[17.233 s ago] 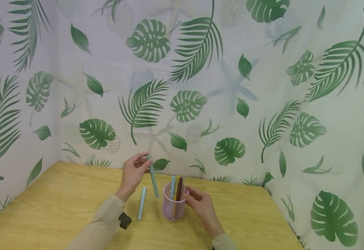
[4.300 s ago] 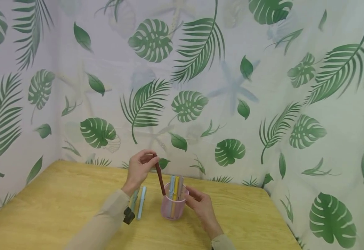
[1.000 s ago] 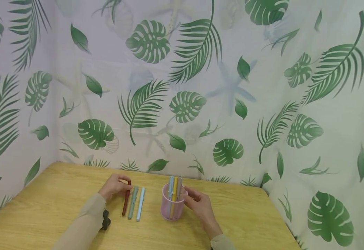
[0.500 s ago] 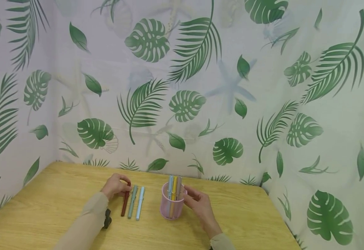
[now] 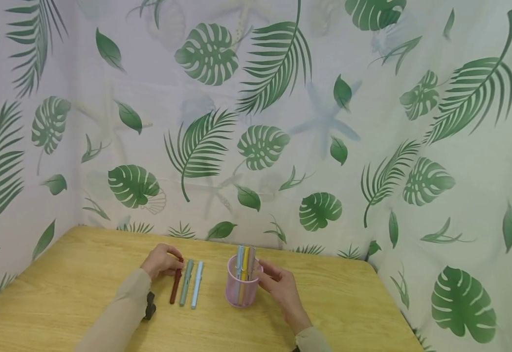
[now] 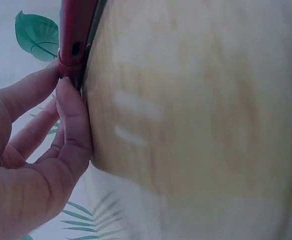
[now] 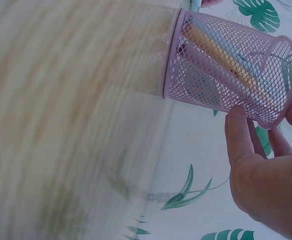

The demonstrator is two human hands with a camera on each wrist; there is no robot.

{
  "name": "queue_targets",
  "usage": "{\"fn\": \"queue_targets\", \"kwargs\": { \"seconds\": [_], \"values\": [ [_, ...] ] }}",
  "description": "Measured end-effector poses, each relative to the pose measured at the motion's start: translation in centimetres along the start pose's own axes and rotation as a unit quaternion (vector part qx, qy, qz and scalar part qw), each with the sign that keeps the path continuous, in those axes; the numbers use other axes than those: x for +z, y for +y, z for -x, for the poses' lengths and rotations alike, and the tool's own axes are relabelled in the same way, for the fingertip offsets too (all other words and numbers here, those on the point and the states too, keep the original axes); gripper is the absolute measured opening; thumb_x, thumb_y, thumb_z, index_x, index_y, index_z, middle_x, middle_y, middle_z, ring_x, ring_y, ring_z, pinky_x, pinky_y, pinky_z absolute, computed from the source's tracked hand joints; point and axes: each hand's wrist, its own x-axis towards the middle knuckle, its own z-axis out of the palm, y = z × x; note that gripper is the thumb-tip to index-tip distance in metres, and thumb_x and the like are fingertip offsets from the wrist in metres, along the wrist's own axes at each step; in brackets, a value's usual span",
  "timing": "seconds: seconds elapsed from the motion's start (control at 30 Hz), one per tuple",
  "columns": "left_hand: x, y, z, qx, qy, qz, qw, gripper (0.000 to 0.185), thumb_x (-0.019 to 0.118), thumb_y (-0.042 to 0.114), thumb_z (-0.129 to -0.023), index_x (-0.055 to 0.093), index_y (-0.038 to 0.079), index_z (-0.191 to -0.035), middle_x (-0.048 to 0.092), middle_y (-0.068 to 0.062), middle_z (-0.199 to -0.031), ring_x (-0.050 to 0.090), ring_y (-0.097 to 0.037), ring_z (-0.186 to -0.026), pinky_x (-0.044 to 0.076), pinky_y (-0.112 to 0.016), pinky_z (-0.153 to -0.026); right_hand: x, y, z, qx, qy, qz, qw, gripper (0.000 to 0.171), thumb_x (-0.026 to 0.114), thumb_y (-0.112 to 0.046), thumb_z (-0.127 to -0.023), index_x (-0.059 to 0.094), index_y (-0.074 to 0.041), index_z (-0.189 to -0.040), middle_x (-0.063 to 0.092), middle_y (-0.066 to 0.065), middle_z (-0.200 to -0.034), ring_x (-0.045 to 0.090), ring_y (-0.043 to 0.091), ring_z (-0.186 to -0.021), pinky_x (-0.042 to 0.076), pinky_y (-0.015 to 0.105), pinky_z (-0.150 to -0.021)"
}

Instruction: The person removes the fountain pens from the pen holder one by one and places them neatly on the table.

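Three pens lie side by side on the wooden table (image 5: 75,278): a dark red pen (image 5: 175,287), a grey-green pen (image 5: 186,282) and a light blue pen (image 5: 196,285). My left hand (image 5: 176,260) pinches the far end of the dark red pen (image 6: 76,35) with thumb and fingertips (image 6: 72,107), and the pen lies flat. To the right stands a pink mesh cup (image 5: 239,292) holding a blue, a yellow and a brownish pen. My right hand (image 5: 265,275) grips the cup (image 7: 220,65) at its rim, thumb (image 7: 238,137) on the near side.
Leaf-printed cloth (image 5: 282,122) walls the table on the left, back and right. The table's right edge (image 5: 392,303) runs close to the cloth. A small black device (image 5: 150,307) sits at my left sleeve.
A few seconds ago my left hand held the dark red pen up over the cup; it now lies left of the grey-green pen. Over the last second, nothing visibly moved.
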Motion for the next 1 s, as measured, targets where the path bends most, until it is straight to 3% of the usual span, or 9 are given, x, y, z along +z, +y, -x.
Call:
{"fn": "queue_targets", "kwargs": {
  "seconds": [0.37,0.73,1.0],
  "values": [
    [-0.22,-0.01,0.11,-0.017,-0.004,-0.001,0.9998,0.026,0.068,-0.012,-0.083,0.059,-0.016,-0.107,0.069,-0.017,-0.081,0.062,-0.014,-0.058,0.053,-0.024,-0.053,-0.06,0.22,-0.12,0.006,-0.004,-0.002,1.000,0.045,0.064,-0.016,-0.096,0.054,0.001,-0.136,0.057,0.024,-0.135,0.062,0.027,-0.116,0.054,0.038,-0.095],
    [-0.53,-0.33,-0.20,-0.013,0.005,-0.011,0.9998,0.031,0.068,-0.008,-0.084,0.055,-0.017,-0.111,0.071,-0.018,-0.082,0.063,-0.013,-0.058,0.054,-0.025,-0.054,0.14,-0.15,0.03,0.003,0.002,-0.006,1.000,0.044,0.064,-0.015,-0.095,0.055,0.003,-0.135,0.058,0.025,-0.133,0.062,0.025,-0.114,0.054,0.035,-0.093],
    [-0.81,0.08,0.11,-0.029,0.015,-0.007,0.9994,0.041,0.066,0.004,-0.089,0.051,-0.013,-0.123,0.060,-0.004,-0.073,0.046,-0.010,-0.055,0.044,-0.025,-0.052,0.14,-0.15,-0.08,0.005,0.004,-0.008,1.000,0.044,0.065,-0.014,-0.095,0.056,0.003,-0.134,0.059,0.024,-0.132,0.063,0.021,-0.111,0.055,0.035,-0.093]
  ]
}}
